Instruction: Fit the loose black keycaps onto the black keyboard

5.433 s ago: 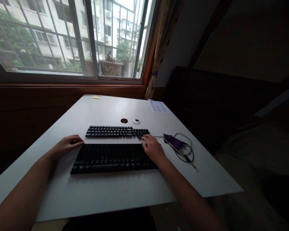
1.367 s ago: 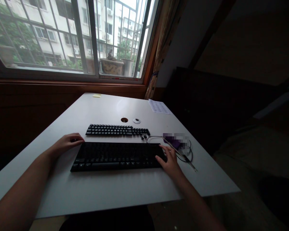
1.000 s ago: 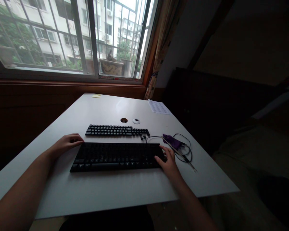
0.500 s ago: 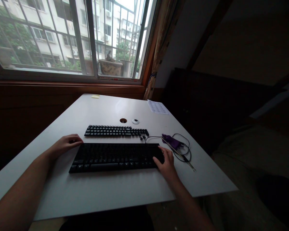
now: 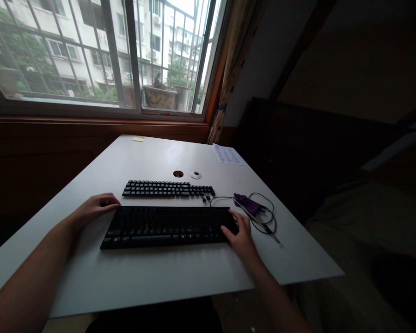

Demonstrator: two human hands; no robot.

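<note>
A black keyboard (image 5: 166,226) lies flat on the white table in front of me. Keycaps show along its near rows; its middle and far part is dark and hard to make out. My left hand (image 5: 99,206) is closed at the far left corner, with bent fingertips against the edge. At the other end, my right hand (image 5: 241,231) grips the right side, thumb on top and fingers along the far right corner. Just behind the keyboard, loose black keycaps (image 5: 156,188) stand in rows, and a few small keycaps (image 5: 206,199) sit apart near their right end.
Right of the keyboard lie a purple cloth pouch (image 5: 247,203), a looped black cable (image 5: 273,212) and a thin stick-like tool (image 5: 275,239). Farther back are a cable hole (image 5: 178,174), its round cover (image 5: 196,175), a printed sheet (image 5: 228,154) and yellow sticky notes (image 5: 137,138).
Both hands keep their places at the ends of the keyboard. The whole view has shifted very slightly; nothing on the table has visibly moved.
</note>
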